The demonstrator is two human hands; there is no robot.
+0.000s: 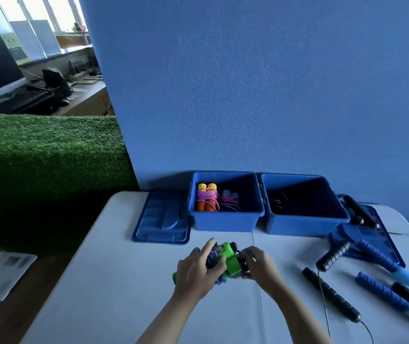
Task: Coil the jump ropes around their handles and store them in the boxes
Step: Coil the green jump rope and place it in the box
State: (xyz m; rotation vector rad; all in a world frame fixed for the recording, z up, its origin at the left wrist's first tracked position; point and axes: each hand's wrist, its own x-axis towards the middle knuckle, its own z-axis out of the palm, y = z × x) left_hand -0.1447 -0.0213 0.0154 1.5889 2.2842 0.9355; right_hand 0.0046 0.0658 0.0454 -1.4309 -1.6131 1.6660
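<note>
A: Going from the left, what's there?

B: A lid (162, 220) lies flat near the table's (124, 281) far edge, then the left box (225, 219) with two wound ropes inside, the orange-handled bundle (207, 197) and a darker one with blue handle tops (230, 201). The right box (305, 223) sits just beside it; something dark lies in it, too dim to name.

A: And the hands?

B: Mid-table, nearer the front edge. The left hand (196, 268) has its grip clamped on the green-handled rope (225, 260), fingers curled over the purple coils. The right hand (260, 265) pinches the bundle's other end, by the dark cord there.

A: How should this step go?

B: I'd judge the winding is nearly done. Keep the two handles pressed side by side, hold the turns snug with the left, and tuck the loose end under a turn before lifting to the left box.

A: What's left?

B: Towards the table's right edge, loose black handles (330, 297) and blue handles (382, 291) lie uncoiled, some on a second lid (372, 240).

A: Any writing?

B: None readable.
</note>
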